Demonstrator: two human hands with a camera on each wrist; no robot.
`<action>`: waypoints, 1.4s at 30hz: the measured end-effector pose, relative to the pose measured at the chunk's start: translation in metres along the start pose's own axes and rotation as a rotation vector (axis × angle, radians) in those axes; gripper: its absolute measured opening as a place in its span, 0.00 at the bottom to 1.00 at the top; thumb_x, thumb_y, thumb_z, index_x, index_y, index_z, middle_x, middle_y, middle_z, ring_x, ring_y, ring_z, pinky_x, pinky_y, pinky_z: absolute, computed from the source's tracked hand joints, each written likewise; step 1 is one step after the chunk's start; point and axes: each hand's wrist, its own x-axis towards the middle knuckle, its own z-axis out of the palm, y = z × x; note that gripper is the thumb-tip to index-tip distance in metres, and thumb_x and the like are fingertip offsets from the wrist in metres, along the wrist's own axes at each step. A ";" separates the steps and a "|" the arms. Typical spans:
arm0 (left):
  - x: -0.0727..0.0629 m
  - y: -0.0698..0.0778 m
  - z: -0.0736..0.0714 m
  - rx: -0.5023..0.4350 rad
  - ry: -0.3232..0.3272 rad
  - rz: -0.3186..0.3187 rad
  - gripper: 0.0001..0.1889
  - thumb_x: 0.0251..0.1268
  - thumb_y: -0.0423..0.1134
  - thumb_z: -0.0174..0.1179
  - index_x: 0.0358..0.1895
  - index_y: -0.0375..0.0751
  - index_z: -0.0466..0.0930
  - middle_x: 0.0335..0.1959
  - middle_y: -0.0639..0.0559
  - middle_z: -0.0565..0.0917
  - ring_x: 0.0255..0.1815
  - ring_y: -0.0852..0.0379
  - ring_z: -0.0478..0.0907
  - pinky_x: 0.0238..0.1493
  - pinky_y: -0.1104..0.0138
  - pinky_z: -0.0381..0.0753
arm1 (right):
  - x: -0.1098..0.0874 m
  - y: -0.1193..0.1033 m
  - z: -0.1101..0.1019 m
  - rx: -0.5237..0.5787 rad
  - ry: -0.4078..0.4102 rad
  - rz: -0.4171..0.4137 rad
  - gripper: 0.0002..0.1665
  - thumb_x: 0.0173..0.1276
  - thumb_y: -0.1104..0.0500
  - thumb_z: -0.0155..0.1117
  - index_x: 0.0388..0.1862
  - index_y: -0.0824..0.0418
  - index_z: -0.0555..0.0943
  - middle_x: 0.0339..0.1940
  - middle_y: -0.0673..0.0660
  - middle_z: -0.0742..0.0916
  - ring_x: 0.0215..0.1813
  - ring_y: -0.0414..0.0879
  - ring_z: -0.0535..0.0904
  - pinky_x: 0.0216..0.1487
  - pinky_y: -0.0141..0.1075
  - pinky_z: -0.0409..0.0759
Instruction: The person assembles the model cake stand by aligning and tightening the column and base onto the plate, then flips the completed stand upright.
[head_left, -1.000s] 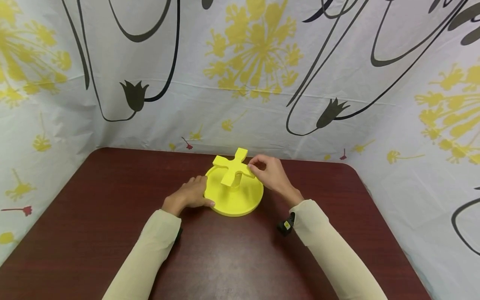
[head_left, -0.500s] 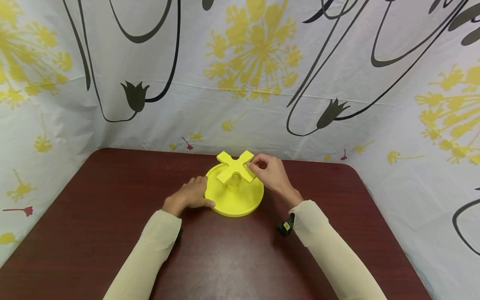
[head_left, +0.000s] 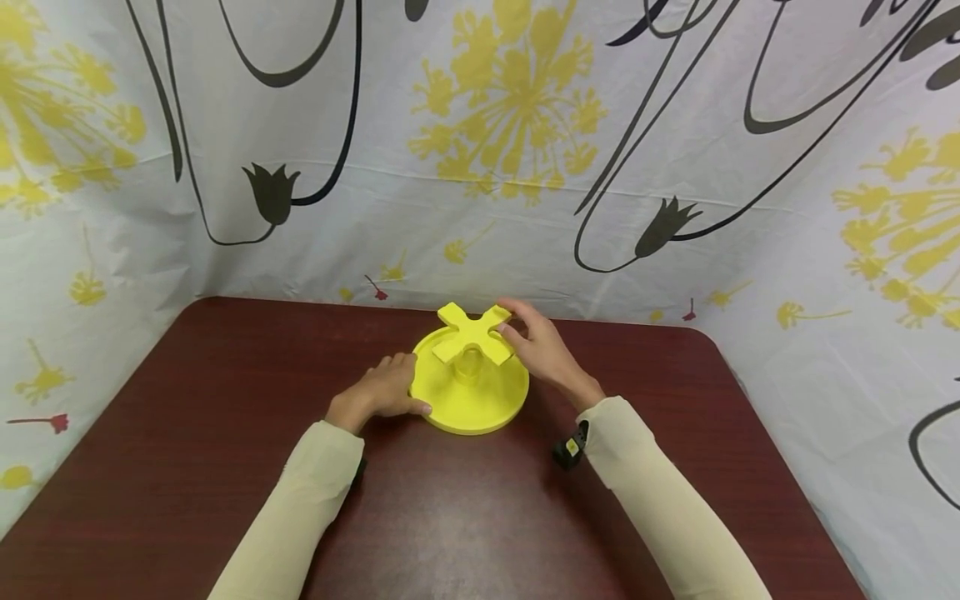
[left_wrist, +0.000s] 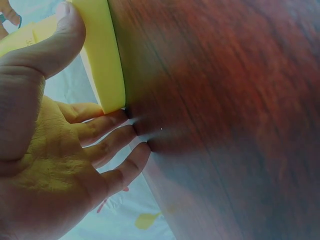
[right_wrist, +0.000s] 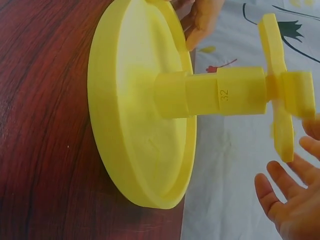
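A yellow stand has a round, rimmed base flat on the table. From its middle rises a stepped post, marked "32", and a four-armed cross handle sits on top. My left hand holds the base's left edge, its thumb on the rim and its fingers down along the outer side; in the left wrist view the fingertips touch the tabletop. By the right arms of the cross is my right hand, fingers loosely spread, with a fingertip right at one arm in the right wrist view.
The dark red-brown table spreads around the stand, with its rear edge a little behind it. A white cloth with flower prints hangs behind and on both sides. A black wrist device sits at the right sleeve.
The cross handle has turned on its post, from a plus to an X pose, mostly in the first half second. My right fingers have loosened from their pinch and spread. My left hand stays put.
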 end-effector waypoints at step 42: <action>0.000 0.002 -0.001 0.009 -0.006 -0.004 0.49 0.61 0.53 0.69 0.74 0.28 0.53 0.68 0.34 0.65 0.64 0.38 0.63 0.66 0.44 0.63 | -0.007 0.007 0.000 -0.009 0.067 0.029 0.04 0.69 0.56 0.66 0.37 0.55 0.86 0.34 0.52 0.87 0.35 0.48 0.80 0.36 0.39 0.77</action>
